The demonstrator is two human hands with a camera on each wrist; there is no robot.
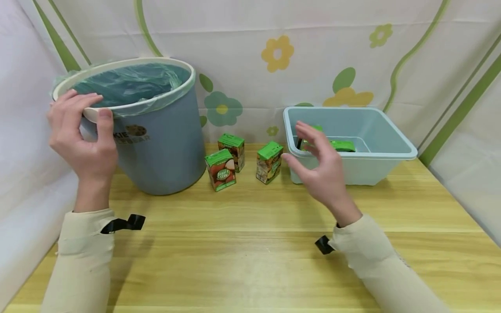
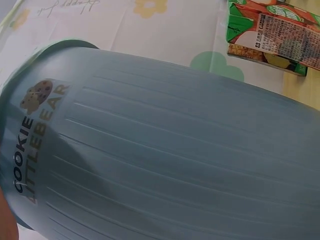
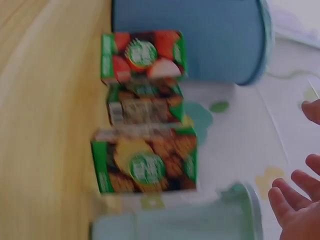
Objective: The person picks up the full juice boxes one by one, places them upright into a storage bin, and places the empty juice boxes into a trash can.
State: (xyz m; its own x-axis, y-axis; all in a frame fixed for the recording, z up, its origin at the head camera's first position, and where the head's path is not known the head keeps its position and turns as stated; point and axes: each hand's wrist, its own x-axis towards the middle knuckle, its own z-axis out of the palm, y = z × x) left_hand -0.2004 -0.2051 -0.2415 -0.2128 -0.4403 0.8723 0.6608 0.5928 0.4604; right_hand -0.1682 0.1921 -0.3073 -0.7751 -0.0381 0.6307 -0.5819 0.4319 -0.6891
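At the left of the head view, my left hand (image 1: 80,139) grips the near rim of a blue trash bin (image 1: 164,139), its thumb outside and its fingers over the top. A thin green plastic liner (image 1: 133,87) covers the bin's mouth. My right hand (image 1: 325,174) holds nothing; its fingers are apart, beside the left end of a light blue plastic basin (image 1: 352,171). Between bin and basin stand a red-fronted drink carton (image 1: 221,171), a brown one (image 1: 237,152) behind it, and another brown carton (image 1: 269,163) closest to my right hand.
Inside the basin lie green-topped cartons (image 1: 342,146), partly hidden by its wall and my right hand. Everything stands on a wood-grain table (image 1: 235,243). A white flowered cloth (image 1: 242,56) hangs behind.
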